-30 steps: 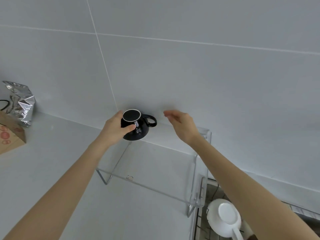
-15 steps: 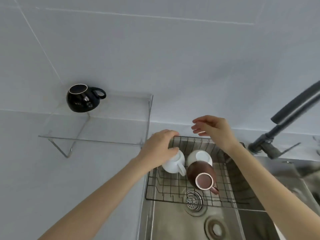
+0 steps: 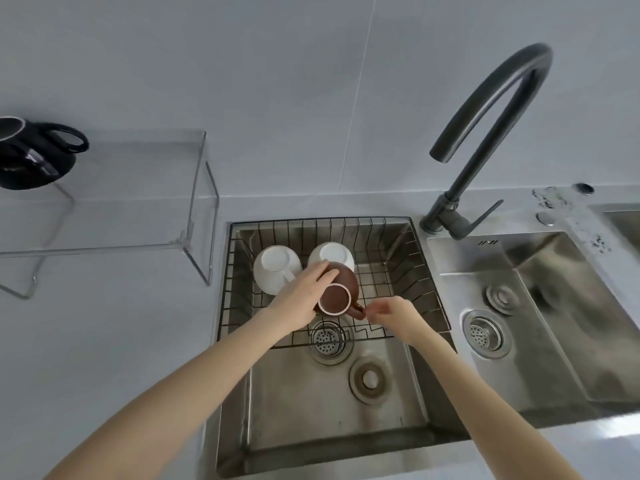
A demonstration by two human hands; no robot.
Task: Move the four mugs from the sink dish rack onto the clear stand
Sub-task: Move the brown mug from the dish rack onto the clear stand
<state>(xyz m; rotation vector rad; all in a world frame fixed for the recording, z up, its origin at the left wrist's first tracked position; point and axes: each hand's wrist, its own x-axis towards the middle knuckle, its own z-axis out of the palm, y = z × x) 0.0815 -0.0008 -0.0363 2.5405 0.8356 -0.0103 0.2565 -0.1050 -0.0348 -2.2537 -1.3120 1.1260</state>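
A black mug (image 3: pixel 31 155) stands on the clear stand (image 3: pixel 138 188) at the far left edge of view. In the wire dish rack (image 3: pixel 398 258) over the sink, two white mugs lie upside down: one on the left (image 3: pixel 273 268), one behind (image 3: pixel 334 254). A brown mug (image 3: pixel 341 292) lies on its side in front of them, its mouth facing me. My left hand (image 3: pixel 301 299) is wrapped around the brown mug's left side. My right hand (image 3: pixel 394 315) pinches at the mug's handle on the right.
A dark curved faucet (image 3: pixel 485 133) rises right of the rack. The steel sink (image 3: pixel 311 410) has two drains below the rack. A second basin (image 3: pixel 540 323) lies to the right. White countertop (image 3: pixel 104 341) stretches left under the stand.
The view has swung right from the stand to the sink. My left hand moved from the left white mug to the brown mug, and my right hand came down to its handle.
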